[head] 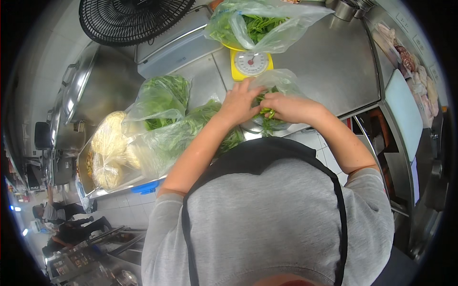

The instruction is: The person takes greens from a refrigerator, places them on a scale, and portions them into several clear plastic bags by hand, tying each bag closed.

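Note:
My right hand (290,108) grips a small bunch of green stems (267,112) at the front edge of the steel counter. Leaves from the bunch hang down towards my apron. My left hand (239,102) is at the mouth of a small clear plastic bag (282,80), its fingers and thumb around the side of the bag and the greens. Some of its fingertips are hidden by the plastic. Just beyond my hands stands a yellow dial scale (251,64). On it rests a large clear bag of leafy greens (263,26).
To the left lie bagged leafy greens (166,98), more greens in plastic (193,128) and bagged pale noodle-like strands (109,136) over a metal tray (86,168). A black fan (132,21) and a lidded plastic bin (179,50) stand behind. A cutting board (404,114) is right.

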Demonstrator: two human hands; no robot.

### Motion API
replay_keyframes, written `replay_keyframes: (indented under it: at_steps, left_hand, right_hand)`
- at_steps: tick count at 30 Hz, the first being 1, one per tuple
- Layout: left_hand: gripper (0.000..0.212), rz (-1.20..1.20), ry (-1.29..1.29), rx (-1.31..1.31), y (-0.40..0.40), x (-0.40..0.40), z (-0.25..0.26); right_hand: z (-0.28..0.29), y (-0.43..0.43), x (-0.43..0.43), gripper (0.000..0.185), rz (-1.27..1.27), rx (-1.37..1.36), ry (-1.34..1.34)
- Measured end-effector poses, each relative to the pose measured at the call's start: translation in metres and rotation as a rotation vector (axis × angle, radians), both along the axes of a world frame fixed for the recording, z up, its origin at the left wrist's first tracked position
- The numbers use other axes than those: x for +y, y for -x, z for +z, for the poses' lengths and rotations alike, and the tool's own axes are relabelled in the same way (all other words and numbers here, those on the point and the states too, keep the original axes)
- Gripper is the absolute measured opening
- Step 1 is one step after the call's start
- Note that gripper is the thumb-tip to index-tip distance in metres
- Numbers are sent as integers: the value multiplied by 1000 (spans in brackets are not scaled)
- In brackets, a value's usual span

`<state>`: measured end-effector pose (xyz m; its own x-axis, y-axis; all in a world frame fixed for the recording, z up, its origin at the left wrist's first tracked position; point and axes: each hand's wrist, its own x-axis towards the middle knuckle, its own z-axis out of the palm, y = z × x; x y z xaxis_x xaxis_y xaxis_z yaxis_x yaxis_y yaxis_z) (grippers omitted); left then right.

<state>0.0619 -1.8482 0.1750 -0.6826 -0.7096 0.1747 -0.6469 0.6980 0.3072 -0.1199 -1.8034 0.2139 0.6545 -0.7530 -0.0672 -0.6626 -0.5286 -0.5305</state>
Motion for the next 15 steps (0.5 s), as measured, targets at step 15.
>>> replay_keyframes:
  at_steps: [15]
  left_hand:
    - [29,131,-225,-286,13,-2,9]
  right_hand:
    - [101,28,-17,19,-227,-1284,-244]
